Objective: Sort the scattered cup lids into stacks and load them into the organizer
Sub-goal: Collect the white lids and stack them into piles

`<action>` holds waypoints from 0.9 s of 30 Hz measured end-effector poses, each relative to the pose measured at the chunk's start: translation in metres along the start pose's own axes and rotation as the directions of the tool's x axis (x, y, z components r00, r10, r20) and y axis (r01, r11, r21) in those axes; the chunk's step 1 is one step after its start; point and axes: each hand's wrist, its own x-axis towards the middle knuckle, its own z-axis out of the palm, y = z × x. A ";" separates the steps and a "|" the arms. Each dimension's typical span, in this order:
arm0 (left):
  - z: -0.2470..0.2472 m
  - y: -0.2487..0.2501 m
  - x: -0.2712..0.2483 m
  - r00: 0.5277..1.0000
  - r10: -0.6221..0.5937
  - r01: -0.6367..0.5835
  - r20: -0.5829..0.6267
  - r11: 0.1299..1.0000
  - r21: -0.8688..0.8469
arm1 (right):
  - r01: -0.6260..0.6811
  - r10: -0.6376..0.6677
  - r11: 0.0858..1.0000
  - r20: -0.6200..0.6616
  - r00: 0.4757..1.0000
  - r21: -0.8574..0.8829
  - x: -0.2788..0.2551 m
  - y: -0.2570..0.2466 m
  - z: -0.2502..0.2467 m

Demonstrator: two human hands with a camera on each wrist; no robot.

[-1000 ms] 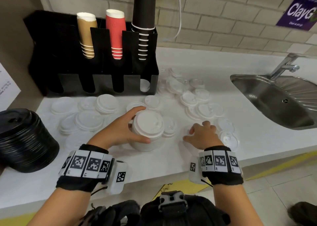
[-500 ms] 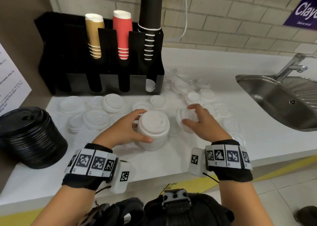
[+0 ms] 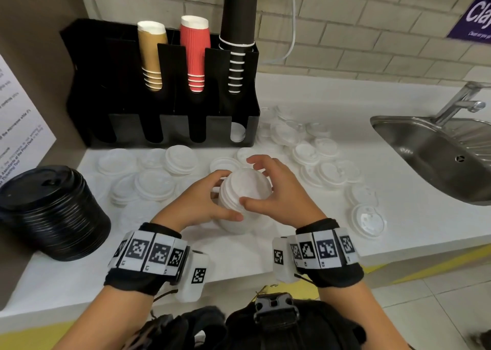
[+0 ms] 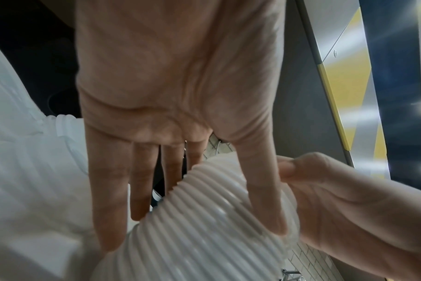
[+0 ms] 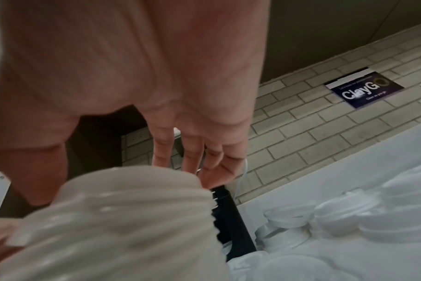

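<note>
A white worktop (image 3: 332,211) runs below a pale brick wall, with a stainless steel sink (image 3: 435,153) sunk into its right end. Near the front edge, at the middle, stands a tall stack of white plastic cup lids (image 3: 245,190). The left hand (image 3: 198,199) grips its left side, thumb curled across the front and fingers round the back. The right hand (image 3: 279,190) has its thumb on the front of the stack's upper lids, while its fingers arch loosely spread over the top; whether they touch it I cannot tell. Loose white lids (image 3: 321,161) lie scattered toward the back and the sink. The black slotted cup-and-lid organizer (image 3: 164,121) sits at the back left against the wall, holding paper cups. A stack of black lids (image 3: 50,211) rests at the left edge.
</note>
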 end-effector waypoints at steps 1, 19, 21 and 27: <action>0.000 0.001 0.000 1.000 0.003 -0.003 -0.002 1.000 0.000 | 0.003 -0.003 1.000 0.013 1.000 -0.009 0.001 -0.002 0.000; 0.000 0.005 0.002 1.000 -0.005 0.004 0.005 1.000 0.031 | 0.013 -0.006 0.999 0.126 0.992 -0.051 0.008 -0.002 0.001; -0.001 0.004 0.003 1.000 -0.009 0.008 0.017 1.000 0.019 | -0.007 0.006 1.000 0.059 0.998 0.011 0.007 0.006 -0.007; -0.003 0.001 0.002 0.999 -0.015 0.015 0.030 1.000 0.003 | -0.515 0.479 0.830 -0.200 0.855 -0.214 0.016 0.065 -0.067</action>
